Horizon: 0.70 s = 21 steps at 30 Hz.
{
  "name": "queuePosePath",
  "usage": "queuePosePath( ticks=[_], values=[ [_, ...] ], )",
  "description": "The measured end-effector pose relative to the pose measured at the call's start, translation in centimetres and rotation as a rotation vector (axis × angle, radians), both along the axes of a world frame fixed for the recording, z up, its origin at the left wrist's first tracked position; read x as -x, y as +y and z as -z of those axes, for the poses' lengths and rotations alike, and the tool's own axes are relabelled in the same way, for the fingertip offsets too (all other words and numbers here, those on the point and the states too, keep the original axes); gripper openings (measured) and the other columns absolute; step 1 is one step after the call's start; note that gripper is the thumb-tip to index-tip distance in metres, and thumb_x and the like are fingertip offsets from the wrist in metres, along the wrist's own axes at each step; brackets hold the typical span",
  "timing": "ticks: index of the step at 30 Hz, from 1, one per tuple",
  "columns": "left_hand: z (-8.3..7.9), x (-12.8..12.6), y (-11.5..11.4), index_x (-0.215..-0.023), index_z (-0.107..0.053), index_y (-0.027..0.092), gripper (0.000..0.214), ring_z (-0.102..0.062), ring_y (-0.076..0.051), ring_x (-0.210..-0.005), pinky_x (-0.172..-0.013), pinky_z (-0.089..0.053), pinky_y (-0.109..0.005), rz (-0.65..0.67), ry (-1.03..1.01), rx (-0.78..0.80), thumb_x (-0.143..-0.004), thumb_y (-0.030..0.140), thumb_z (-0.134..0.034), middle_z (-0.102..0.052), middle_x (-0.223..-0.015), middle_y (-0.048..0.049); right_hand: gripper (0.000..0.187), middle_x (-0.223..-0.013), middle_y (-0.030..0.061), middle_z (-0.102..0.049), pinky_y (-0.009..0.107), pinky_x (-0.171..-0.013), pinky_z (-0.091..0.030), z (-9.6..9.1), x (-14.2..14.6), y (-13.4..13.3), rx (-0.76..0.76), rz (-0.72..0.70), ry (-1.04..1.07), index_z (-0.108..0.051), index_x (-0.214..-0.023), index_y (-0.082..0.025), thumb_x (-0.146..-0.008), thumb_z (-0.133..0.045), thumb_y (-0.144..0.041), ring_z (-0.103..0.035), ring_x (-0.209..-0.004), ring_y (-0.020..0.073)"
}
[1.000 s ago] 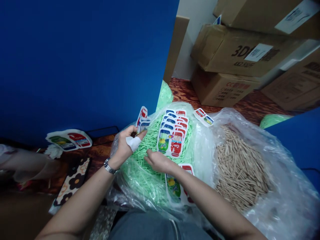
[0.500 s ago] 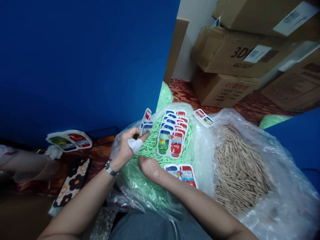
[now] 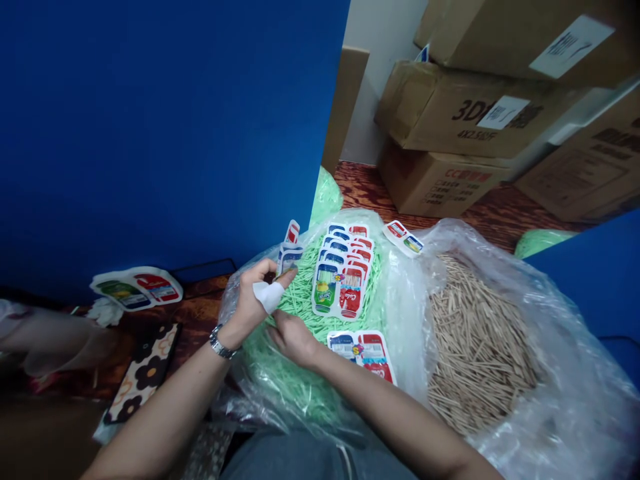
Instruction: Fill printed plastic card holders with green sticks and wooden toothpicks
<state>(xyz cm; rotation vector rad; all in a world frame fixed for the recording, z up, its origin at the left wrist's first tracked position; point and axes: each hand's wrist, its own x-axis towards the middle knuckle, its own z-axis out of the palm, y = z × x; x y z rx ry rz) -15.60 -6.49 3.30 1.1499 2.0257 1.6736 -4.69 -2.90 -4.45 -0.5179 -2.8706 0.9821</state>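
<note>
My left hand (image 3: pixel 254 293), with white tape on the thumb and a watch on the wrist, pinches a small printed packet (image 3: pixel 289 252) upright over a clear bag of green sticks (image 3: pixel 300 313). Just below it, my right hand (image 3: pixel 289 335) reaches into the green sticks with its fingers curled; what they hold is hidden. A fanned stack of printed packets (image 3: pixel 340 277) lies on the green sticks ahead of my hands. Another flat packet (image 3: pixel 361 352) lies beside my right forearm.
A clear bag of tan wooden sticks (image 3: pixel 475 340) fills the right side. One packet (image 3: pixel 404 238) rests on the plastic between the bags, another (image 3: pixel 136 287) on the floor at left. A blue wall (image 3: pixel 165 127) stands at left, cardboard boxes (image 3: pixel 465 113) behind. A flowered mat (image 3: pixel 145 373) lies lower left.
My right hand has moved left off the packet near my forearm and down into the green sticks under my left hand. My left hand keeps its packet.
</note>
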Motion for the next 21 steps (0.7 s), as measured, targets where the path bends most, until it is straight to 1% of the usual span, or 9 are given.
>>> queuePosePath(
  ticks=[2, 4, 6, 8, 10, 12, 16, 19, 21],
  values=[
    [0.1, 0.2, -0.1, -0.063, -0.052, 0.019, 0.025, -0.038, -0.010, -0.051, -0.047, -0.030, -0.022, -0.005, 0.000, -0.018, -0.073, 0.034, -0.068, -0.046, -0.058, 0.0050, 0.016, -0.083, 0.0082, -0.064, 0.029, -0.067, -0.043, -0.6, -0.2, 1.1, 0.043, 0.076, 0.042, -0.048, -0.091, -0.016, -0.091, -0.039, -0.029, -0.060, -0.075, 0.0195],
    [0.2, 0.5, -0.1, -0.064, -0.053, 0.019, 0.023, -0.040, -0.010, -0.052, -0.048, -0.031, -0.022, -0.021, 0.005, -0.040, -0.073, 0.034, -0.068, -0.050, -0.061, 0.0043, 0.020, -0.074, 0.0040, -0.059, 0.029, -0.065, -0.043, -1.3, -0.5, 2.4, 0.182, 0.204, 0.140, -0.045, -0.085, -0.019, -0.093, -0.035, -0.035, -0.057, -0.069, 0.0175],
    [0.3, 0.7, -0.1, -0.064, -0.053, 0.019, 0.023, -0.040, -0.010, -0.052, -0.048, -0.030, -0.023, -0.038, 0.007, -0.053, -0.073, 0.034, -0.068, -0.050, -0.062, 0.0040, 0.026, -0.067, -0.0010, -0.052, 0.027, -0.061, -0.043, -2.0, -0.8, 3.7, 0.450, 0.331, 0.280, -0.041, -0.079, -0.021, -0.093, -0.034, -0.043, -0.054, -0.063, 0.0144],
    [0.4, 0.7, -0.1, -0.063, -0.052, 0.019, 0.025, -0.038, -0.010, -0.051, -0.047, -0.029, -0.023, -0.056, 0.003, -0.058, -0.073, 0.034, -0.069, -0.048, -0.060, 0.0044, 0.032, -0.063, -0.0047, -0.045, 0.023, -0.054, -0.041, -2.5, -1.1, 4.6, 0.792, 0.440, 0.391, -0.038, -0.075, -0.022, -0.091, -0.035, -0.050, -0.051, -0.057, 0.0112],
    [0.5, 0.6, 0.0, -0.061, -0.050, 0.019, 0.027, -0.037, -0.010, -0.051, -0.048, -0.028, -0.023, -0.056, -0.002, -0.052, -0.073, 0.034, -0.069, -0.045, -0.058, 0.0049, 0.036, -0.060, -0.0072, -0.040, 0.019, -0.047, -0.039, -2.8, -1.3, 5.1, 1.116, 0.552, 0.452, -0.038, -0.075, -0.022, -0.086, -0.044, -0.055, -0.049, -0.050, 0.0086],
    [0.5, 0.3, -0.1, -0.060, -0.049, 0.019, 0.028, -0.037, -0.010, -0.052, -0.049, -0.029, -0.023, -0.030, -0.012, -0.041, -0.073, 0.033, -0.069, -0.044, -0.057, 0.0048, 0.037, -0.060, -0.0084, -0.042, 0.018, -0.045, -0.040, -3.2, -1.8, 5.3, 1.351, 0.635, 0.473, -0.041, -0.078, -0.021, -0.080, -0.055, -0.056, -0.049, -0.048, 0.0075],
    [0.8, -0.4, -0.2, -0.062, -0.051, 0.018, 0.024, -0.038, -0.010, -0.053, -0.049, -0.029, -0.023, 0.048, -0.034, -0.005, -0.072, 0.029, -0.069, -0.045, -0.059, 0.0046, 0.034, -0.065, -0.0057, -0.054, 0.021, -0.047, -0.047, -4.6, -3.1, 6.1, 1.567, 0.727, 0.533, -0.046, -0.085, -0.021, -0.077, -0.064, -0.049, -0.053, -0.048, 0.0077],
    [1.3, -1.1, -0.3, -0.060, -0.047, 0.018, 0.028, -0.034, -0.009, -0.051, -0.048, -0.026, -0.022, 0.080, -0.050, 0.038, -0.072, 0.030, -0.069, -0.038, -0.056, 0.0062, 0.029, -0.061, -0.0069, -0.052, 0.017, -0.043, -0.042, -6.7, -4.0, 6.9, 1.650, 0.764, 0.659, -0.048, -0.086, -0.021, -0.078, -0.067, -0.041, -0.048, -0.044, 0.0054],
    [1.8, -1.7, -0.4, -0.059, -0.045, 0.018, 0.030, -0.033, -0.009, -0.051, -0.047, -0.025, -0.021, 0.120, -0.057, 0.068, -0.073, 0.031, -0.069, -0.036, -0.056, 0.0066, 0.027, -0.059, -0.0082, -0.049, 0.015, -0.043, -0.039, -8.5, -4.4, 7.4, 1.677, 0.732, 0.789, -0.048, -0.086, -0.020, -0.076, -0.070, -0.034, -0.044, -0.044, 0.0040]
  ],
)
